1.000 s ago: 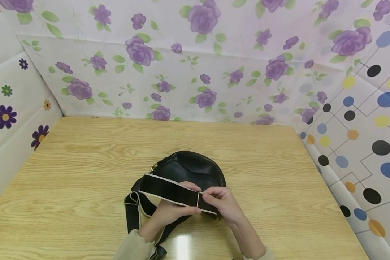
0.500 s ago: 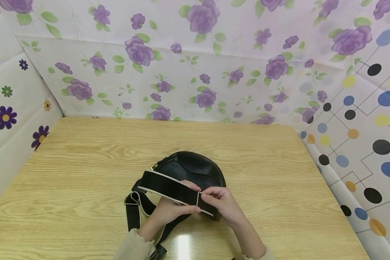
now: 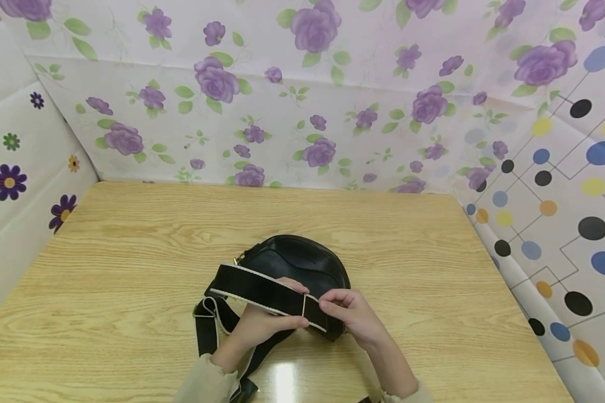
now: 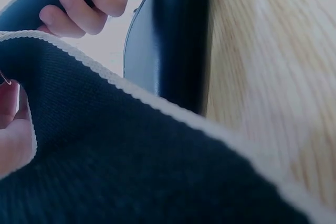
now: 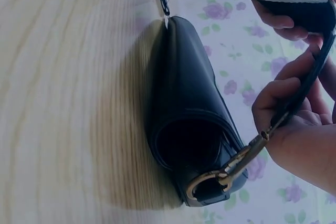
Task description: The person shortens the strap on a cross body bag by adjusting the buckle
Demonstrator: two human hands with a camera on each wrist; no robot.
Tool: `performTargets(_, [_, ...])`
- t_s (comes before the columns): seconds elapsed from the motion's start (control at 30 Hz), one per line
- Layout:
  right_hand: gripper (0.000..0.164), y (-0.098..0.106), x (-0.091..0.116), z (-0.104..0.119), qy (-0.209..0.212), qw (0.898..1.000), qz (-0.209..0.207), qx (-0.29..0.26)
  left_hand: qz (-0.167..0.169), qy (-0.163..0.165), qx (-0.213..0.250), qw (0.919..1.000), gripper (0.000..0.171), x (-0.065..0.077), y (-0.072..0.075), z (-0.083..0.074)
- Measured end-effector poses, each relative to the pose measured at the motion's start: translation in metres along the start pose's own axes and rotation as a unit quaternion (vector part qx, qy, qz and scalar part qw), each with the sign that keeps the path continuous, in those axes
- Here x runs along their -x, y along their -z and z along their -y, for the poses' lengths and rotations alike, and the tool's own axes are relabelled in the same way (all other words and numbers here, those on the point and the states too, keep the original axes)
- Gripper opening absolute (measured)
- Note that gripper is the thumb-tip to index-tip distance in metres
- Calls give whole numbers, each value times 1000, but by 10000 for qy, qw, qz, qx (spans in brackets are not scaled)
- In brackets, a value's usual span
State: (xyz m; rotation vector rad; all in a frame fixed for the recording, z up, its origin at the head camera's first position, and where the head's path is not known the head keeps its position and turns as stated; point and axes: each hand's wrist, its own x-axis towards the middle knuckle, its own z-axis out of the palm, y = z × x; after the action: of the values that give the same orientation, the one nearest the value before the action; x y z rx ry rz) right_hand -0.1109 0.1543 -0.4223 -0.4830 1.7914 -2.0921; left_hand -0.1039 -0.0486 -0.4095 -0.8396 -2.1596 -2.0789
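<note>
A black half-moon shoulder bag (image 3: 294, 254) sits on the wooden table, beyond both hands in the head view. Its wide black strap (image 3: 252, 288) has white edging and arches up over the bag's near side. My left hand (image 3: 264, 327) grips the strap at a thin gold slider bar (image 3: 304, 305), thumb below and fingers behind. Just right of the bar, my right hand (image 3: 355, 316) pinches the strap's end section. In the right wrist view its fingers curl round the strap close to a gold swivel clasp (image 5: 247, 161), hooked to a ring on the bag (image 5: 184, 108).
Left of the hands, slack strap loops across the table (image 3: 131, 268) with a second metal slider (image 3: 203, 311). A black end piece (image 3: 244, 389) lies by the left sleeve (image 3: 206, 380). Flower-patterned sheeting (image 3: 282, 129) walls the back; dotted sheeting (image 3: 559, 224) stands at the right.
The left hand and slider bar have shifted slightly left, the right hand slightly right, so more strap shows between them. The strap's arched left end has moved a little left. The bag has stayed put.
</note>
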Motion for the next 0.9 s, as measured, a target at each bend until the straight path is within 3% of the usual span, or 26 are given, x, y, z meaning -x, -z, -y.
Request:
performTargets(0.23, [21,-7,0,1,74,9998,-157,-97,24,97,3,9999,41,1,-2,3])
performTargets(0.53, [19,-9,-1,2,-165,9991,-397,-35,-27,337,-127,9993,40,-1,-3,3])
performTargets(0.9, [22,-10,0,3,72,9986,-518,87,-43,156,-191,9997,37,-1,-2,1])
